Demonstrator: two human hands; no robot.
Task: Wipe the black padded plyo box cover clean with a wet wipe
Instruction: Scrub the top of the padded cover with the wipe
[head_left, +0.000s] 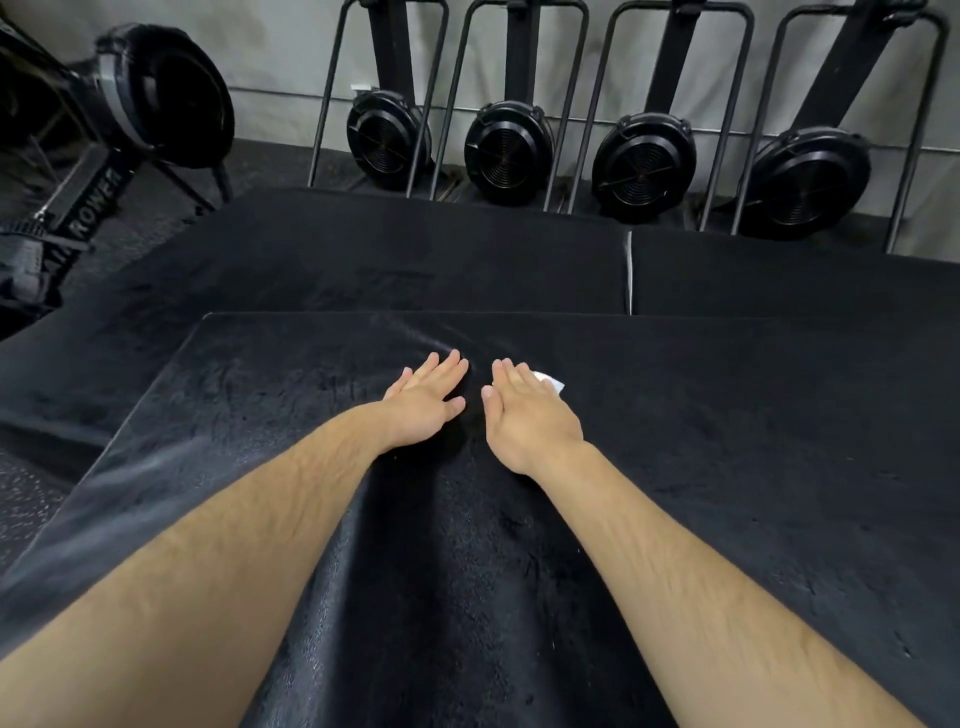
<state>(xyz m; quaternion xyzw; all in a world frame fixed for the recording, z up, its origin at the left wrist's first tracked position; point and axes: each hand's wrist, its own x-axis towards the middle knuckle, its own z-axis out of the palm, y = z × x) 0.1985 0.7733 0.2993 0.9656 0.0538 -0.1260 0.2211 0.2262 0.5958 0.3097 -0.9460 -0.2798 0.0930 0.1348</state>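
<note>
Our wet wipe lies on the black padded cover, toward 12 o'clock of centre, pressed under our right hand, fingers straight, not clenched. Our left hand rests flat at its 9 o'clock. Merely pressed, the wipe may bunch and slip out.

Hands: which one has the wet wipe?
The right hand: a white corner of the wet wipe shows under its fingers. The left hand presses bare cover.

On the soft black padded box cover rest the left hand and, under the right hand, a small white wipe.
</note>
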